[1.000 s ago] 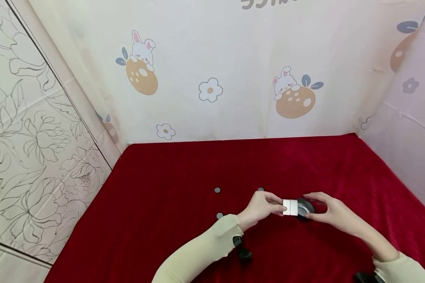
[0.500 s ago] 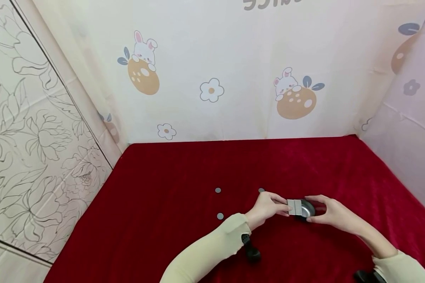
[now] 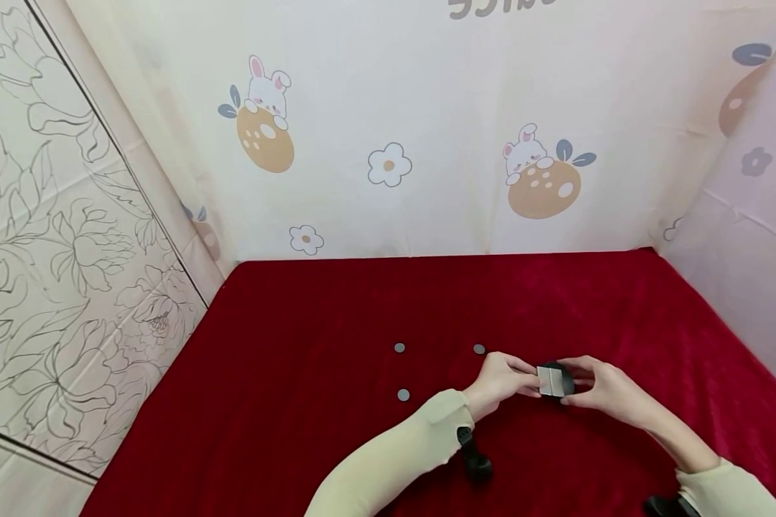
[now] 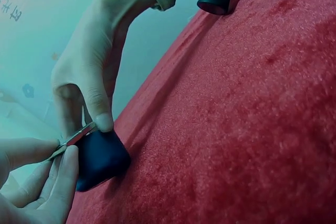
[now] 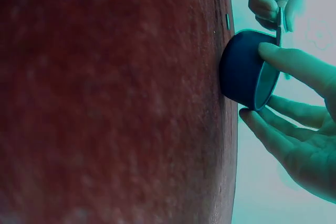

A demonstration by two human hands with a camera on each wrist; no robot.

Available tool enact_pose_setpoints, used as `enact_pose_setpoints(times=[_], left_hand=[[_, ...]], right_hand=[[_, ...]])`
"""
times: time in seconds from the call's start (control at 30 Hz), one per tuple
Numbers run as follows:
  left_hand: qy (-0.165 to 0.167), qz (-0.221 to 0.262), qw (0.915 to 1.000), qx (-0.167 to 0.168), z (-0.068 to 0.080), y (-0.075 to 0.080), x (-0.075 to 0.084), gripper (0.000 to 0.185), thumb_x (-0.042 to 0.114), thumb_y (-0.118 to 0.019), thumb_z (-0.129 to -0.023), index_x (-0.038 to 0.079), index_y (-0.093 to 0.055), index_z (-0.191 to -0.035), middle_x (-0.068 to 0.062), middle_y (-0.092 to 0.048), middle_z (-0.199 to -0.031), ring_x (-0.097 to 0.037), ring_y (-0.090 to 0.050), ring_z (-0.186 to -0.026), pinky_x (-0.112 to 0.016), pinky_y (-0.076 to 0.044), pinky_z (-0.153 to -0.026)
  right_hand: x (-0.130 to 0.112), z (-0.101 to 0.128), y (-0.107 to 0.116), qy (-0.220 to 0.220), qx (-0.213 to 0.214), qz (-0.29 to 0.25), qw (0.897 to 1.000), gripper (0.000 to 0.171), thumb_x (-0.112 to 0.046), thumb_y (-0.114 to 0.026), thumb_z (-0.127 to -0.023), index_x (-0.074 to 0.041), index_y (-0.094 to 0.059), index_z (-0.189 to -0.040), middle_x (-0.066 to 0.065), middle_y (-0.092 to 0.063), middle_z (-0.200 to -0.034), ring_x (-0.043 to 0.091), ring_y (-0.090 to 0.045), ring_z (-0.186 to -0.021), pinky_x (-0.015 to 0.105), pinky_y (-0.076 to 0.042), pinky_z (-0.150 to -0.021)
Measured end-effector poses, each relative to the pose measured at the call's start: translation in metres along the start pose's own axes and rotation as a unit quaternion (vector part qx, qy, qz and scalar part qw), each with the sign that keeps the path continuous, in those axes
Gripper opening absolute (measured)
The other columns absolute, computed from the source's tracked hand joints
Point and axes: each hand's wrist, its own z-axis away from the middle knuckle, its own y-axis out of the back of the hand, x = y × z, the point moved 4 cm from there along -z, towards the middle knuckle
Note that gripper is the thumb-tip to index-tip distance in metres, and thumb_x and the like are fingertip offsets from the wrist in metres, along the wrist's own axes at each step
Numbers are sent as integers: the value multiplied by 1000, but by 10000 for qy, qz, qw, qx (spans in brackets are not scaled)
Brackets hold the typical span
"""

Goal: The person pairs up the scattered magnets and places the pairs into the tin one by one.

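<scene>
My left hand (image 3: 499, 375) pinches a flat, silvery square plate (image 3: 550, 382) by its left edge. A line runs down the plate's middle. The plate lies level over the mouth of a small round black cup (image 5: 241, 69), which stands upright on the red cloth. Fingers and thumb of my right hand (image 3: 611, 388) grip the cup from the right, the thumb on its rim in the right wrist view. In the left wrist view the plate (image 4: 73, 139) slants along the cup's top edge, by the right thumb. The plate hides most of the cup's inside from above.
Three small grey discs lie on the red cloth (image 3: 310, 337): a far left disc (image 3: 399, 347), a nearer disc (image 3: 404, 395), and a far right disc (image 3: 479, 349) just beyond my left hand. A printed curtain (image 3: 440, 208) hangs behind the table.
My left hand has moved right with the plate, from the cup's left side to over its mouth. The right hand keeps its hold on the cup. The far right disc is uncovered.
</scene>
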Motion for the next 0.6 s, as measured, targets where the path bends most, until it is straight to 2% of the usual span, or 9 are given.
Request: enact_pose_setpoints(times=[0.13,0.3,0.43,0.6], left_hand=[[6,-40,10000,69,-1,-1,0,4,-10,-65,-71,-10,-67,-75,-10,-63,-66,-35,-63,-66,-31,-52,-56],[5,-138,9997,223,-4,0,1,4,-10,-66,-71,-9,-68,-75,-10,-64,-66,-33,-64,-64,-30,-52,-56],[-29,-207,9994,288,-6,1,1,4,-10,-66,-71,-10,-68,-75,-12,-64,-68,-33,-64,-65,-30,-52,-55],[5,-277,9995,132,-9,5,-2,8,-10,-67,-70,-9,-68,-77,-13,-64,-70,-31,-64,-65,-30,-52,-56]], right_hand=[[-4,0,-2,163,206,215,9994,52,-6,-77,-63,9,-53,-107,19,-56,-100,12,-61,-80,25,-50,-64],[-8,-1,-2,261,437,611,9968,49,-6,-78,-61,6,-57,-103,14,-56,-95,19,-61,-76,24,-50,-62],[-9,-2,-2,287,496,755,9955,48,-7,-79,-60,6,-57,-101,12,-56,-93,19,-61,-74,23,-49,-61],[-8,-4,-4,255,408,754,9960,47,-9,-79,-61,6,-58,-100,11,-56,-91,18,-60,-73,24,-49,-61]])
